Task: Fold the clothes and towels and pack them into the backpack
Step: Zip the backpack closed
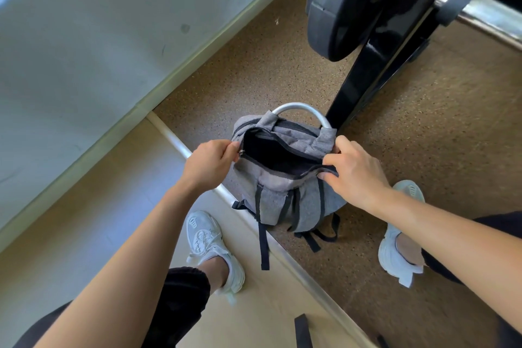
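A grey backpack (278, 192) with black straps and a light curved top handle stands upright on the speckled brown floor between my feet. Its main compartment is unzipped and shows a dark interior. My left hand (209, 164) pinches the left end of the opening at the zipper pull. My right hand (357, 169) grips the right edge of the opening and holds it apart. No clothes or towels are in view.
A black weight plate (347, 5) on a black metal frame (375, 65) stands just behind the backpack. A pale wall (84, 37) runs along the left. A metal strip (180, 147) divides the brown floor from beige flooring (84, 220). My white sneakers flank the bag.
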The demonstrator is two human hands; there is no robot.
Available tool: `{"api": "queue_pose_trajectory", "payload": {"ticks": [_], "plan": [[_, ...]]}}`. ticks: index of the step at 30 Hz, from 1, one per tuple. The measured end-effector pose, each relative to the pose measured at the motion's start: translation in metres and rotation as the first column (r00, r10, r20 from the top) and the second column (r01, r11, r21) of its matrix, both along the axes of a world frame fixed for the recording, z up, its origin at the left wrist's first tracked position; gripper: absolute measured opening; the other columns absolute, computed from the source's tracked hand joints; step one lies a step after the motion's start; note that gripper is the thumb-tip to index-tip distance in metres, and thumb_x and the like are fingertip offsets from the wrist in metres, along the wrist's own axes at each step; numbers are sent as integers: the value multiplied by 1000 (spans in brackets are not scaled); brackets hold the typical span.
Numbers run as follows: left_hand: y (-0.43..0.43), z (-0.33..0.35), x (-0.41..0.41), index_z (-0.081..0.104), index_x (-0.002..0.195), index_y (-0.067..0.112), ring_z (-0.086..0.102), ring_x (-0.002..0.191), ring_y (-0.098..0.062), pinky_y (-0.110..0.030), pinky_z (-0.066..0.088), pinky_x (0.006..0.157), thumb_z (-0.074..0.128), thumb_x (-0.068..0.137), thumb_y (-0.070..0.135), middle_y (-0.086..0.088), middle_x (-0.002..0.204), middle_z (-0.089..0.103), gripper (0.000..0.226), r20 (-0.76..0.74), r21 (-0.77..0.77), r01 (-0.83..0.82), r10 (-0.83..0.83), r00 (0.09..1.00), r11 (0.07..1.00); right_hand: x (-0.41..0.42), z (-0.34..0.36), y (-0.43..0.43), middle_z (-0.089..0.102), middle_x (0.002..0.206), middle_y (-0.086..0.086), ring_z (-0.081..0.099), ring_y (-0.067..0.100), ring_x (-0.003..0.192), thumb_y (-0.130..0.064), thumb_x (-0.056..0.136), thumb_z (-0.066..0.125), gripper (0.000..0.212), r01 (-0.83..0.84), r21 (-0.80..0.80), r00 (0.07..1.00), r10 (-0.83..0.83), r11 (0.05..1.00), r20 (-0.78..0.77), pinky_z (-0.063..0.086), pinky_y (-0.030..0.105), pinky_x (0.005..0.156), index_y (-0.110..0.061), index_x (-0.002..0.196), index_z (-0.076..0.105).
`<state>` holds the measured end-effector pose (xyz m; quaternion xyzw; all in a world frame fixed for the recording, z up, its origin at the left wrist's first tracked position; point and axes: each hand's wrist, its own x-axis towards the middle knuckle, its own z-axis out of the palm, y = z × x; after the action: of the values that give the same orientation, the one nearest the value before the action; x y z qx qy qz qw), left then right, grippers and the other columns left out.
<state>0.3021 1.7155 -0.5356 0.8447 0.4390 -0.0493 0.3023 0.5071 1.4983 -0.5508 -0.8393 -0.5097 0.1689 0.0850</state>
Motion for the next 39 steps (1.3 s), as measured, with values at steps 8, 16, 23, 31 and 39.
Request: {"api": "queue_pose_trajectory", "payload": {"ticks": [8,16,23,31,39], "plan": [[15,-7,-19,77,86,12,56,67,-19,-31,41,61,47,107,36,-7,82,70,43,98,-93,-293,302,948,951,-33,27,25,57,113,-2,50,26,109,-40,77,62,37,-98,188,995,95,977,23,37,43,91,-21,108,65],[18,-10,-26,70,73,20,50,61,-22,-32,34,57,49,106,35,-6,66,62,42,133,-80,-216,225,965,973,-83,32,139,62,91,-5,59,18,87,-26,89,73,42,-66,145,912,119,987,-392,50,36,81,-21,129,62],[21,-17,-33,73,78,15,57,69,-22,-34,40,56,58,100,38,-1,69,64,35,97,2,-146,145,985,989,-81,23,207,65,80,-5,63,20,84,-18,88,69,12,-440,-137,887,405,888,-224,45,30,70,-29,83,72],[5,-23,-35,71,123,23,69,97,-25,-38,54,84,66,89,21,2,114,75,34,28,-3,54,-54,998,999,-66,46,218,69,78,-8,66,16,84,-17,88,71,7,-603,-199,797,576,773,-179,52,29,80,-22,90,76],[0,-44,-32,65,94,16,64,84,-42,-41,48,63,58,99,23,-13,85,69,12,-72,198,53,-39,997,979,-44,48,193,60,87,-5,59,18,90,-13,89,70,8,-635,-105,770,618,765,-158,41,27,77,-17,93,75]]}}
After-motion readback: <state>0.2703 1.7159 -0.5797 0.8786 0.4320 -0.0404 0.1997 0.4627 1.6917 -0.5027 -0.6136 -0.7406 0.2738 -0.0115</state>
